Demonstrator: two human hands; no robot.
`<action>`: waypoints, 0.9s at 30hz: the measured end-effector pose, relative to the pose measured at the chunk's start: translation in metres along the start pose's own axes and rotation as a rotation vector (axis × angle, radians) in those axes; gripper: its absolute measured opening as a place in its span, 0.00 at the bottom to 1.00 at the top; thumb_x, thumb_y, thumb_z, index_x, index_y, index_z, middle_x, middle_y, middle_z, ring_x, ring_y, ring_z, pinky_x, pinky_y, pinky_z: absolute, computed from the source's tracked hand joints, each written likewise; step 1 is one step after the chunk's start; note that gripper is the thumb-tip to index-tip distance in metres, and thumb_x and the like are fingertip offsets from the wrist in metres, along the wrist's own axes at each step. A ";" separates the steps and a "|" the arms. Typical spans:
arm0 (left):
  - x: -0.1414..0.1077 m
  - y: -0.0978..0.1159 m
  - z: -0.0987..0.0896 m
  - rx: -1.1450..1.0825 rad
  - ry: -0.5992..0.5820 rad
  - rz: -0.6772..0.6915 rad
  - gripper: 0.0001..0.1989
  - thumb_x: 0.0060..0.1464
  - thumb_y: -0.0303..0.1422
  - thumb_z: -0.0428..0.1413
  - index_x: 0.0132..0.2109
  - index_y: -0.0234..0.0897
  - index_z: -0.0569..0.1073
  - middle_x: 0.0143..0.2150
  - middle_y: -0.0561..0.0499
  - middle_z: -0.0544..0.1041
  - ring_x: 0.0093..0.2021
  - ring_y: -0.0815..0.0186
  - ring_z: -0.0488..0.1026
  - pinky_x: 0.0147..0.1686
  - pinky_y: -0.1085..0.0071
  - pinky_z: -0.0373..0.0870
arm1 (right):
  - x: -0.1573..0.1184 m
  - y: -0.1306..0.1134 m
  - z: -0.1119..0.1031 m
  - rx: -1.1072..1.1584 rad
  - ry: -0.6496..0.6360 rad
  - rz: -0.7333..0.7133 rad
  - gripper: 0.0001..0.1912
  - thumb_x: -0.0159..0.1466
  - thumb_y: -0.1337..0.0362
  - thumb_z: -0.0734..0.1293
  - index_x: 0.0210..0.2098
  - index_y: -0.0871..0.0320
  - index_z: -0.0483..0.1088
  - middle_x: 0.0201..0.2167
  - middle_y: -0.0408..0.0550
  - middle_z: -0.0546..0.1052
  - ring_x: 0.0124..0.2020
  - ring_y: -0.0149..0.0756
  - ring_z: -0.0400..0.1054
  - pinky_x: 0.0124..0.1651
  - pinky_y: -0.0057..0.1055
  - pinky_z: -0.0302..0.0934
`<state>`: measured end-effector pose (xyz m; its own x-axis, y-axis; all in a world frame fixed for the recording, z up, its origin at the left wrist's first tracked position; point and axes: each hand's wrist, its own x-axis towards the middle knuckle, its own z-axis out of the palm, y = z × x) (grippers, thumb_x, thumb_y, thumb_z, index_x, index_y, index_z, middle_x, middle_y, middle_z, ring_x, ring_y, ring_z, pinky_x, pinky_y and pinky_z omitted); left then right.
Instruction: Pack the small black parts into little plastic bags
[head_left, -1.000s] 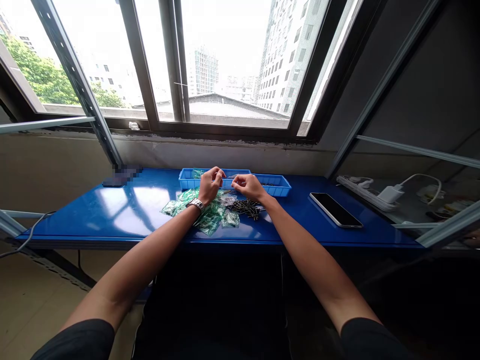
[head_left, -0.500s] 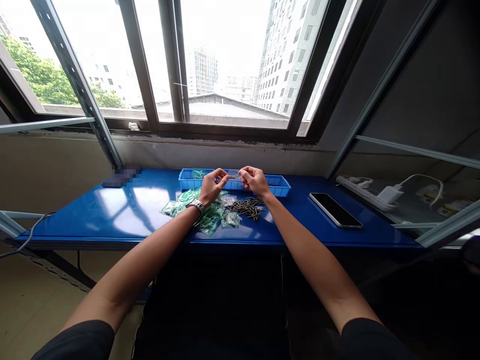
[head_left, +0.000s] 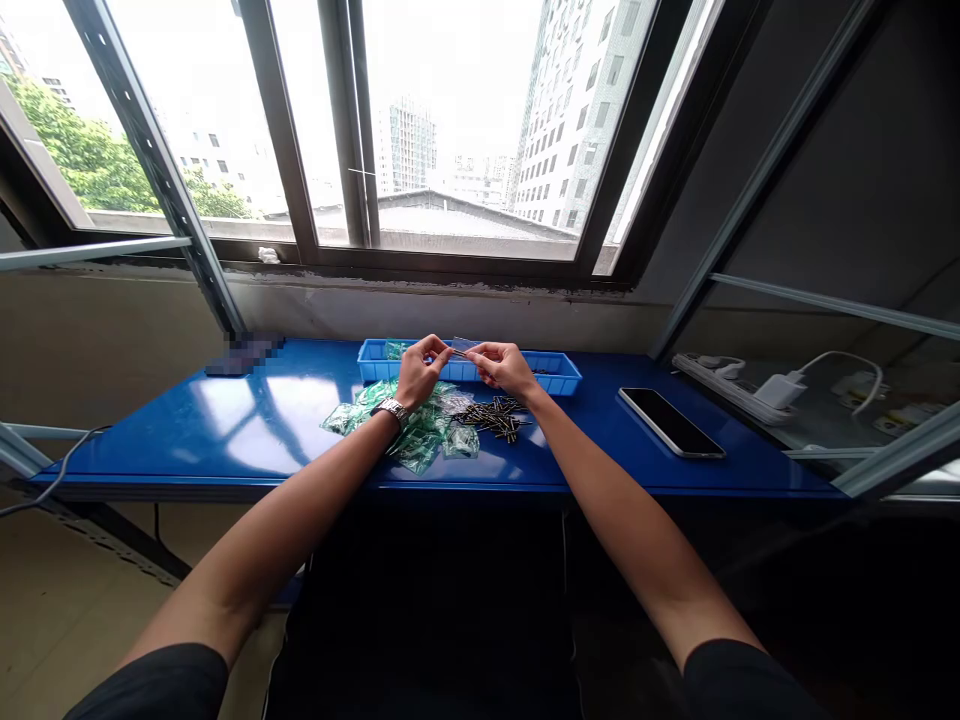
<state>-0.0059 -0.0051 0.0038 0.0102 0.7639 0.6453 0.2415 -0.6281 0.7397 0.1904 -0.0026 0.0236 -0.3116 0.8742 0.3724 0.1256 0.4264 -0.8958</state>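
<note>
— Fingers [head_left: 439, 346] of both hands?
— Narrow, pinched close together on a small clear plastic bag [head_left: 466, 344] with a thin metal pin [head_left: 457, 351] at its end, just above a blue plastic tray [head_left: 556, 371].
— Below the fingers?
— Toward the desk edge, a heap of green-tinted plastic bags [head_left: 399, 432] under the left hand [head_left: 421, 372], and a loose pile of dark metal pins [head_left: 491, 420] under the right hand [head_left: 504, 368].
— Far right of the fingers?
— Well apart, a black smartphone [head_left: 670, 421], flat on the blue desk [head_left: 150, 440].
— On the left wrist?
— A metal wristwatch [head_left: 391, 408].
</note>
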 end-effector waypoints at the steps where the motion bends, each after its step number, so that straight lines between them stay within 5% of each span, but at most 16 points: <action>1: 0.000 0.000 0.000 -0.012 0.001 -0.004 0.13 0.60 0.41 0.60 0.31 0.37 0.73 0.29 0.51 0.74 0.29 0.66 0.67 0.28 0.72 0.63 | 0.000 0.000 0.000 -0.004 0.000 -0.001 0.25 0.56 0.43 0.75 0.37 0.61 0.78 0.19 0.41 0.69 0.18 0.26 0.57 0.19 0.25 0.53; 15: 0.000 -0.005 0.001 -0.065 -0.031 -0.015 0.14 0.59 0.43 0.61 0.34 0.36 0.75 0.27 0.51 0.75 0.26 0.68 0.70 0.25 0.74 0.64 | 0.003 0.006 -0.001 -0.026 0.127 -0.082 0.26 0.58 0.42 0.74 0.36 0.62 0.81 0.18 0.45 0.74 0.14 0.28 0.62 0.16 0.26 0.56; 21: 0.000 -0.005 0.002 -0.064 -0.055 0.008 0.10 0.60 0.38 0.61 0.41 0.36 0.77 0.30 0.48 0.80 0.30 0.65 0.77 0.29 0.72 0.69 | 0.004 0.010 -0.001 -0.036 0.148 -0.120 0.25 0.60 0.46 0.75 0.44 0.61 0.82 0.40 0.58 0.84 0.29 0.42 0.80 0.17 0.25 0.61; 27: 0.000 -0.003 0.001 0.000 -0.007 0.077 0.06 0.59 0.33 0.60 0.43 0.37 0.78 0.45 0.45 0.83 0.43 0.63 0.78 0.38 0.70 0.72 | 0.002 0.007 0.000 -0.001 0.101 -0.145 0.26 0.61 0.55 0.74 0.57 0.57 0.79 0.57 0.56 0.79 0.44 0.48 0.81 0.24 0.28 0.73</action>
<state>-0.0059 -0.0028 0.0014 0.0353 0.7144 0.6988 0.2393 -0.6849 0.6882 0.1901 0.0025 0.0181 -0.2305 0.8222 0.5205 0.0875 0.5502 -0.8304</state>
